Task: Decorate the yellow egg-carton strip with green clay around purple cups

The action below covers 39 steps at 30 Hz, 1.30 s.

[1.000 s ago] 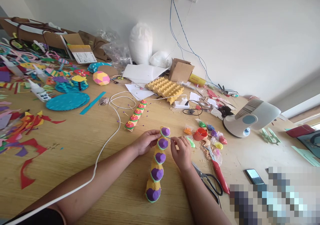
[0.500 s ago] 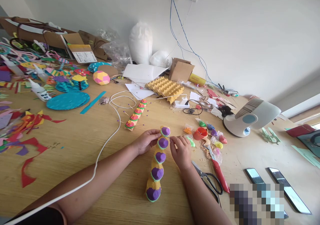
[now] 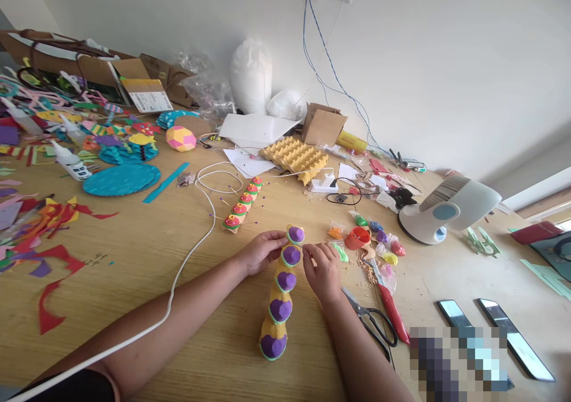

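Note:
An egg-carton strip [image 3: 286, 282] stretches away from me above the wooden table, its bumps capped with purple clay and edged in pale green. The fingers of my left hand [image 3: 263, 252] grip its far end from the left side. My right hand [image 3: 323, 270] is at the strip's right side, beside the second bump from the far end. Its thumb and forefinger are pinched together; whatever lies between them is too small to make out. Beyond the left hand lies a second carton strip [image 3: 243, 206] with red and green caps, with thin pins stuck out at its sides.
Right of my hands are scissors [image 3: 372, 322], a red-handled knife [image 3: 392, 313], a red cup [image 3: 357, 238] and several bags of coloured clay. A small white fan [image 3: 446, 209] stands behind them. A white cable [image 3: 191, 250] crosses over my left forearm. Paper scraps cover the left side.

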Available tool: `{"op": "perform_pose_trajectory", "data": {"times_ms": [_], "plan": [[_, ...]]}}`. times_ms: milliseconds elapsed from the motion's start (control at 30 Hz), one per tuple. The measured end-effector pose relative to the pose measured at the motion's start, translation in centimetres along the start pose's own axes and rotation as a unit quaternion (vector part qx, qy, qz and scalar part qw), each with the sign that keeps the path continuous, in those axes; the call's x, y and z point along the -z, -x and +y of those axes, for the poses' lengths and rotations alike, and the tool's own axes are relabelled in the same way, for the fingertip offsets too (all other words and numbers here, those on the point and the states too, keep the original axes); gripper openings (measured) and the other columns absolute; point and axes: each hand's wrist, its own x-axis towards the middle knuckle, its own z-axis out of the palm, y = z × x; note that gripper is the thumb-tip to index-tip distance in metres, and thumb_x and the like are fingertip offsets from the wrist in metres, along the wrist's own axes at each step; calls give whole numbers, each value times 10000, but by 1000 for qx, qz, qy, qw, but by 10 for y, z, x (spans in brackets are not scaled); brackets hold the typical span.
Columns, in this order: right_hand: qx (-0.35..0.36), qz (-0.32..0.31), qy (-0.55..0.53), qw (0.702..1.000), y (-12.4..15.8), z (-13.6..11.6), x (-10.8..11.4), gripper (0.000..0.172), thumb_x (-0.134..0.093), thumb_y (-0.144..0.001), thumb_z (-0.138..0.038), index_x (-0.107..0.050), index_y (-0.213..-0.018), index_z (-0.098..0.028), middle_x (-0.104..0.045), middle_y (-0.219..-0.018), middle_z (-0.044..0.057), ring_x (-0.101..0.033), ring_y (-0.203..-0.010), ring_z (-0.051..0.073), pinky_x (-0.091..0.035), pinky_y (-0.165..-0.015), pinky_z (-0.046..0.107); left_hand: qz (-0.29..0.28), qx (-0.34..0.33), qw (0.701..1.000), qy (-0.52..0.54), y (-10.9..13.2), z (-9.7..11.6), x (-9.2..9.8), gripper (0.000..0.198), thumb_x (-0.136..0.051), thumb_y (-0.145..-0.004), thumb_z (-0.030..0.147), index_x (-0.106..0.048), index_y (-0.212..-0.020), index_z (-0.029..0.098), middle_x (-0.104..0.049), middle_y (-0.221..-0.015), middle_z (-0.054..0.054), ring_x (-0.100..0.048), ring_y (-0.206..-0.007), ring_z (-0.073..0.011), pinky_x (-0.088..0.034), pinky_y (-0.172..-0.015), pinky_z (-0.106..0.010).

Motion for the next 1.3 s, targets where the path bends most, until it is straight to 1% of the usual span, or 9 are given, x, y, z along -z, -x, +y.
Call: {"op": "perform_pose_trajectory", "data": {"times_ms": [267,500,667,733,933,1033,1100,1200,1300], "plan": [[7,-12,15,1000,1,0,1,101,-578,-962,-197,-670,-992,-225,-690,-797,39,-581,-755,190,-410,-732,333,7,-4,1000,-2,0,0,0,302,-859,-711,286,-769,-958,139,-755,-892,-60,-687,-740,-134,-547,-700,-230],[-2,-9,12,1000,1,1,0,111,-571,-966,-196,-677,-988,-220,-687,-797,39,-589,-767,190,-411,-742,332,1,-2,1000,-9,0,0,1,341,-857,-715,312,-761,-990,134,-752,-876,-53,-680,-716,-126,-545,-684,-231],[-28,33,-47,998,1,3,-2,112,-555,-961,-173,-663,-968,-202,-674,-779,41,-583,-720,180,-420,-707,323,6,3,1000,5,0,1,2,339,-866,-704,310,-757,-976,139,-748,-854,-50,-678,-695,-128,-548,-669,-239],[-31,35,-59,997,1,3,-3,115,-554,-960,-173,-665,-964,-204,-672,-776,39,-579,-717,179,-423,-705,323,10,3,1000,10,0,2,2,339,-872,-694,305,-758,-968,141,-747,-845,-48,-676,-688,-128,-545,-660,-237],[-3,2,-4,1000,1,2,0,123,-580,-967,-200,-692,-1010,-228,-690,-820,36,-580,-770,185,-396,-739,337,0,6,1000,4,0,2,-1,364,-870,-698,303,-759,-998,129,-753,-871,-58,-680,-706,-128,-541,-670,-232],[0,-8,29,1000,2,0,2,126,-581,-969,-211,-695,-1017,-238,-690,-824,36,-569,-779,192,-376,-737,343,-2,2,1000,-1,0,1,-1,349,-866,-704,302,-761,-991,133,-757,-901,-58,-690,-740,-133,-545,-697,-236],[-3,-11,30,999,2,0,2,122,-578,-967,-209,-691,-1005,-238,-687,-825,37,-567,-785,194,-370,-738,344,-4,2,1000,-2,0,0,0,343,-862,-710,301,-760,-992,134,-758,-903,-55,-692,-740,-132,-544,-696,-234],[-31,4,-23,999,2,0,0,116,-558,-964,-202,-667,-996,-222,-651,-800,34,-558,-780,188,-380,-747,339,-7,5,1000,8,-1,0,0,347,-858,-715,296,-756,-1004,134,-759,-896,-57,-696,-733,-135,-551,-695,-242],[-105,52,-116,986,2,1,-3,82,-559,-952,-259,-600,-909,-203,-539,-731,7,-504,-725,173,-387,-713,320,-4,14,1000,22,0,0,1,344,-860,-712,279,-752,-1003,130,-763,-905,-70,-707,-745,-149,-564,-714,-258]]}}
